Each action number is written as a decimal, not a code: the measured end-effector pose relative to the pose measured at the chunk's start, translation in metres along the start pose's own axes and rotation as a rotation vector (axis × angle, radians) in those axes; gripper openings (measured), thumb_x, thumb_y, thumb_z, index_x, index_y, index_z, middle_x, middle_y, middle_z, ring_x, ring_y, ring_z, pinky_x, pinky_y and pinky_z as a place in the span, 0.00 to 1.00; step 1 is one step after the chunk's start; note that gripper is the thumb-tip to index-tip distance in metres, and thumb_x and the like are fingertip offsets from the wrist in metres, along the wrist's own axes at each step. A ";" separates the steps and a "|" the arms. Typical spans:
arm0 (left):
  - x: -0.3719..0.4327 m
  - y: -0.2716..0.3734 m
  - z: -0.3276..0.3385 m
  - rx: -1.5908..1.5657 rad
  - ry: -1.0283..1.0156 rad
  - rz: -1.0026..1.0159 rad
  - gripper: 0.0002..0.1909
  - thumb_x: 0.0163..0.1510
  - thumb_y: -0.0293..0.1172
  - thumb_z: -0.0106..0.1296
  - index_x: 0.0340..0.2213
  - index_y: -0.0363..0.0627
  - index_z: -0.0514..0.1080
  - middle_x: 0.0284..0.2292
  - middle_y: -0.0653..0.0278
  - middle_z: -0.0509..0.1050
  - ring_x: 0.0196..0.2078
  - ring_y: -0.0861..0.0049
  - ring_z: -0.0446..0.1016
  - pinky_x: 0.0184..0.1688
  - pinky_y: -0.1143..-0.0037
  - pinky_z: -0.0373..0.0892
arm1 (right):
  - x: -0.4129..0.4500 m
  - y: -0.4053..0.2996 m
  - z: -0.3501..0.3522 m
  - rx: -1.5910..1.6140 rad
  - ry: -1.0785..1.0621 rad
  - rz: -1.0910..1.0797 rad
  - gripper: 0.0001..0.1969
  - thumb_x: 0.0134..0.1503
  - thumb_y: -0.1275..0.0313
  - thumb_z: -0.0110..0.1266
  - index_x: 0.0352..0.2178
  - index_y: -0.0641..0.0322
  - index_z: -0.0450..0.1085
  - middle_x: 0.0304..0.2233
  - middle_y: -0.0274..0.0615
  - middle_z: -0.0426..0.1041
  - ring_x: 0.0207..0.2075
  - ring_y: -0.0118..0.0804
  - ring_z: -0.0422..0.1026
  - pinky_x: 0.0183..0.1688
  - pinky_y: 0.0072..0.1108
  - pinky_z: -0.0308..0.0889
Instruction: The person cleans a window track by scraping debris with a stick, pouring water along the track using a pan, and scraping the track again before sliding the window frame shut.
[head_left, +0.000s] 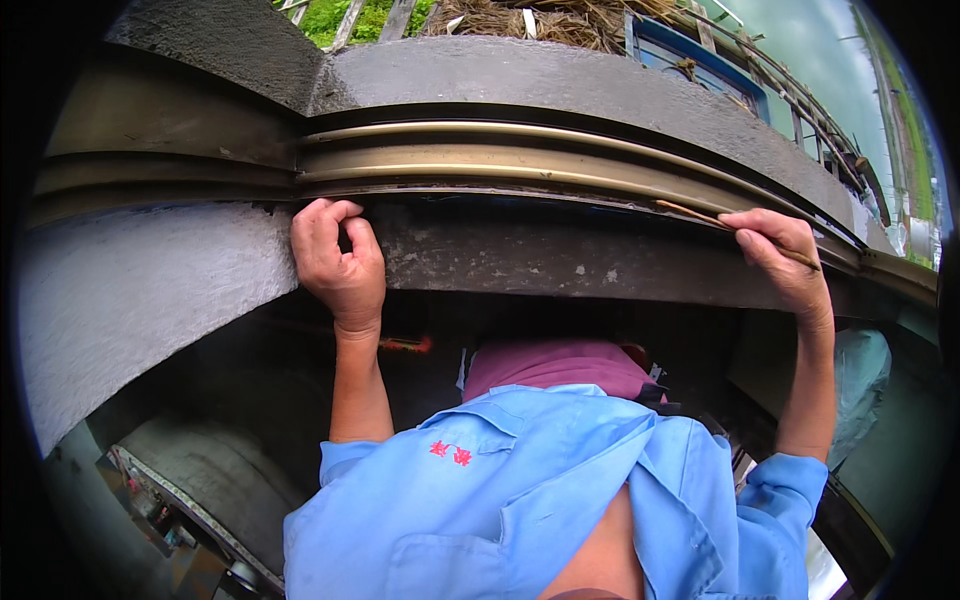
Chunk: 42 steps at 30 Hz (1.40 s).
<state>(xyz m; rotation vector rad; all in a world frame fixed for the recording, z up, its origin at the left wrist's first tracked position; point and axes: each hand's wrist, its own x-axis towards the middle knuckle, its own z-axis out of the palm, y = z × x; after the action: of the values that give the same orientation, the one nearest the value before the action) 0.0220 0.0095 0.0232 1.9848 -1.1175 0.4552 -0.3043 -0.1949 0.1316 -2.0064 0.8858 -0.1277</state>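
Note:
A thin wooden stick is pinched between the thumb and fingers of my right hand. Its tip lies against the inner edge of a metal window track with raised rails. My left hand is at the track's left end, its fingers curled with the fingertips at the inner edge of the sill. Whether those fingers pinch anything small cannot be made out.
A concrete ledge runs beyond the track, with dry straw and a blue frame outside. A rough white wall stands at left. At right hangs a pale plastic bag.

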 end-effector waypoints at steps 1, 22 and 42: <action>-0.001 0.000 0.001 -0.004 -0.001 -0.001 0.07 0.37 0.15 0.45 0.22 0.40 0.67 0.26 0.61 0.67 0.30 0.68 0.67 0.35 0.74 0.64 | 0.008 -0.005 0.010 -0.095 0.027 -0.166 0.09 0.48 0.79 0.48 0.32 0.69 0.69 0.21 0.36 0.69 0.23 0.24 0.66 0.28 0.14 0.62; 0.000 -0.004 0.000 0.046 -0.021 -0.002 0.08 0.38 0.15 0.45 0.24 0.39 0.67 0.26 0.60 0.67 0.30 0.68 0.67 0.34 0.75 0.64 | 0.031 -0.024 0.040 -0.081 -0.042 -0.263 0.08 0.46 0.79 0.50 0.30 0.66 0.70 0.25 0.44 0.72 0.26 0.36 0.71 0.30 0.20 0.64; -0.003 -0.007 -0.005 0.087 -0.086 -0.023 0.08 0.38 0.14 0.45 0.24 0.38 0.67 0.26 0.60 0.67 0.30 0.68 0.66 0.34 0.74 0.63 | 0.046 -0.030 0.031 -0.225 -0.050 -0.314 0.09 0.42 0.80 0.52 0.29 0.64 0.71 0.18 0.38 0.69 0.20 0.32 0.64 0.25 0.20 0.57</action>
<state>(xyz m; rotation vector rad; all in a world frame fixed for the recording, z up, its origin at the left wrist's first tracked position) 0.0266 0.0168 0.0211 2.1083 -1.1439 0.4164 -0.2411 -0.1924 0.1254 -2.3400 0.5676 -0.1584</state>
